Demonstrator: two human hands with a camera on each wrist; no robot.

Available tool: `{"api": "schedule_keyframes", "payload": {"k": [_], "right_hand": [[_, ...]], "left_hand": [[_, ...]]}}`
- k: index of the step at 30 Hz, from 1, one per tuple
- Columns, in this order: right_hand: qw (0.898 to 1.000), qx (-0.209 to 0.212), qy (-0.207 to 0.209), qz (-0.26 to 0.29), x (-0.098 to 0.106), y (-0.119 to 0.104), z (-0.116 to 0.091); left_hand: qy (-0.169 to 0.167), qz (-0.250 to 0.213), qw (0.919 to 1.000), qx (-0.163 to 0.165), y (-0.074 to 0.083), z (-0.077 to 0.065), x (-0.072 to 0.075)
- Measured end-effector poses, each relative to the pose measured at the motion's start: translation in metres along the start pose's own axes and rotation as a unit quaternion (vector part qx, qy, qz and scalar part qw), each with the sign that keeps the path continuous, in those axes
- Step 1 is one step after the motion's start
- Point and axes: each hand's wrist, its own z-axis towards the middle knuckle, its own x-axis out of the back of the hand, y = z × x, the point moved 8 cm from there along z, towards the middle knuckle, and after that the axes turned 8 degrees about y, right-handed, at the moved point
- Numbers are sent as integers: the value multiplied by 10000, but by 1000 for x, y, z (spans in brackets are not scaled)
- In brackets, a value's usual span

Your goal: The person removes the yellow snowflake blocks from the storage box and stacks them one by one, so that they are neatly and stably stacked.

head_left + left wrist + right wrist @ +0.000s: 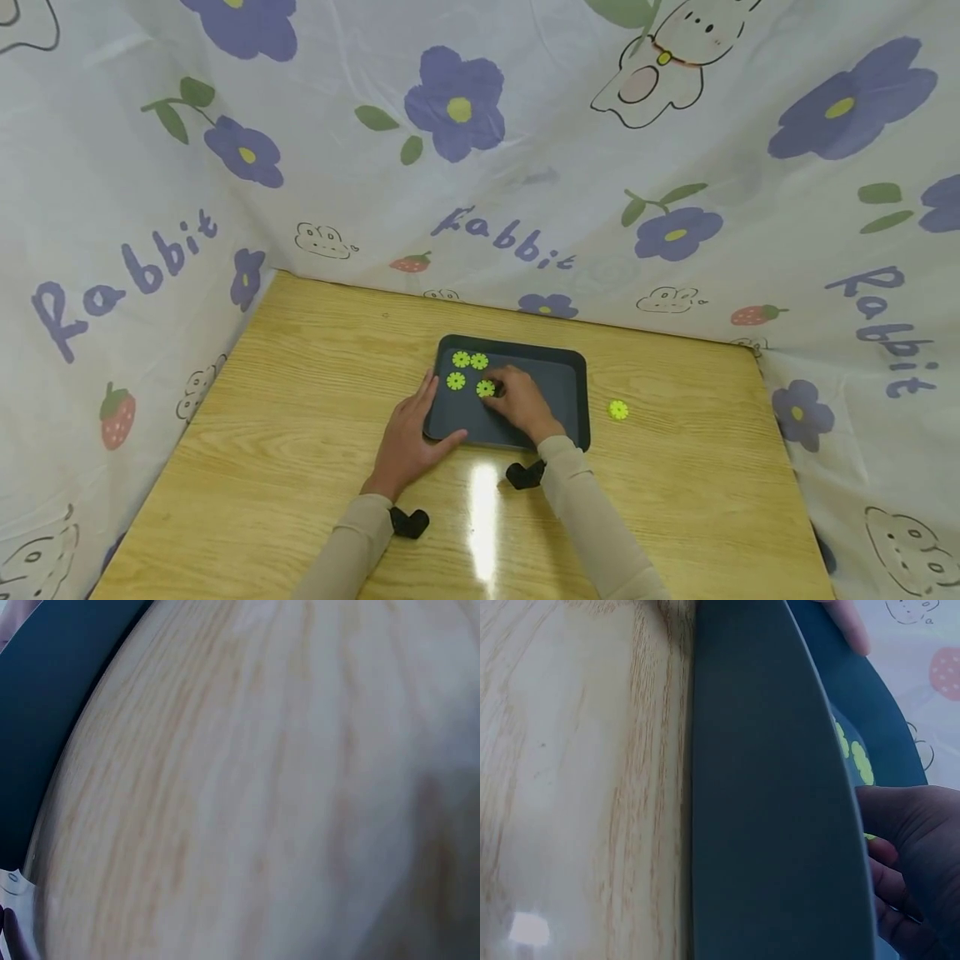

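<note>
A dark grey rectangular tray (540,375) lies on the wooden table. Inside it, toward the back left, lie three notched yellow-green plastic discs (456,381), each with a small centre hole. Over the tray my right hand (520,404) pinches another yellow-green disc (485,388) between thumb and fingers; the right wrist view shows only a sliver of that disc (870,837) by the fingertips. My left hand (408,437) rests at the tray's left side, fingers straight along the rim and thumb stretched over the front left corner. The left wrist view shows the tray's outer wall (52,712) but no left fingers.
One more yellow-green disc (618,410) lies on the table (690,467), to the right of the tray. A printed white cloth (360,192) with flowers and rabbits hangs behind the table and at both sides. Black wrist mounts (410,523) stick out below each sleeve.
</note>
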Motion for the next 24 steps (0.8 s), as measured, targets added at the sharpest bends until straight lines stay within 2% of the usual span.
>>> {"api": "schedule_keyframes", "payload": {"k": [12, 17, 24], "right_hand": [[9998, -157, -56, -100, 2, 6, -5], [9994, -240, 229, 9, 14, 9, -12], [9969, -152, 770, 101, 41, 18, -23]], "left_hand": [[-56, 60, 10000, -15, 1, 0, -1], [-92, 63, 9999, 10, 0, 0, -2], [-21, 30, 10000, -32, 0, -1, 0]]}}
